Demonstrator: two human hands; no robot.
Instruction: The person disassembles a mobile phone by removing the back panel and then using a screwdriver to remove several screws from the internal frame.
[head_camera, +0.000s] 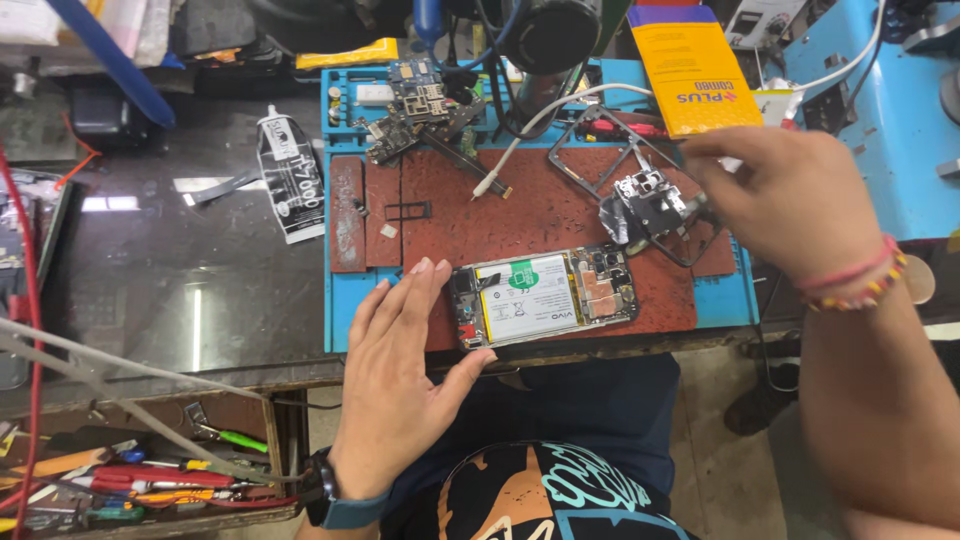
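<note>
Cluttered repair surface (200, 290): opened phone (545, 296) lies at 6 o'clock on the red mat (560, 215), back already off. Left hand (400, 370) spread flat, touching it; right hand (790, 200) pinches a removed metal frame part (655, 205) at 2 o'clock; reassembly remains.

At the far right of the blue mat stands an orange-yellow package (692, 70), a flat upright rectangle with a purple band across its top and purple print low on its face. Left of the mat, on the dark tabletop (190, 290), lies a squeezed glue tube (288, 175), black with a white label and a white cap, pointing away. Near the mat's front edge, the opened phone (545, 297) shows a white battery label (525, 297) carrying a green round sticker (519, 279).
</note>
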